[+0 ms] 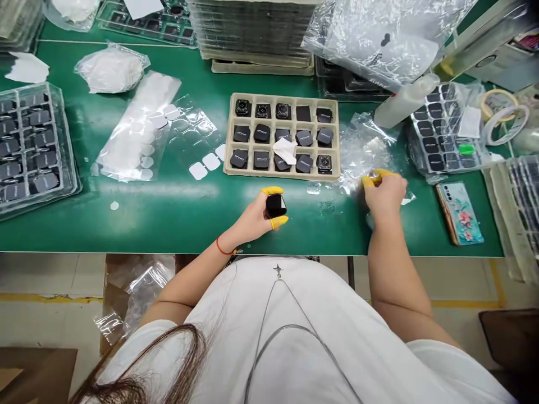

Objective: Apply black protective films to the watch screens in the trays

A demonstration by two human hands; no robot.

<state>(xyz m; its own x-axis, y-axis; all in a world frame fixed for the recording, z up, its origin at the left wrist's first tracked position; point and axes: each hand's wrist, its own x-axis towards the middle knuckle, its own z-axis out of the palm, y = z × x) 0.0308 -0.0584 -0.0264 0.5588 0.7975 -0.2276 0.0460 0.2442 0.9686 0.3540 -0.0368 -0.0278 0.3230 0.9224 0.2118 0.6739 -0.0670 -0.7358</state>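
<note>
My left hand [256, 216], wearing yellow finger cots, grips a black square watch case [275, 206] by its edges above the green bench. The glossy face is turned up. On the right, my right hand [385, 191], also in yellow finger cots, is closed, with its fingertips down at a heap of clear plastic bags [362, 148]. What lies between those fingers is hidden. Beyond the left hand sits a beige compartment tray [282, 175] with dark watch cases in its cells, some of them under black covers. A crumpled white wipe [285, 150] rests on it.
Left of the tray lie clear film sheets with white stickers [204, 167] and a plastic sleeve [138, 129]. A full tray [63, 146] stands far left, stacked trays [256, 33] at the back. At right are a white bottle [406, 101], tape rolls [506, 124] and a phone [461, 213].
</note>
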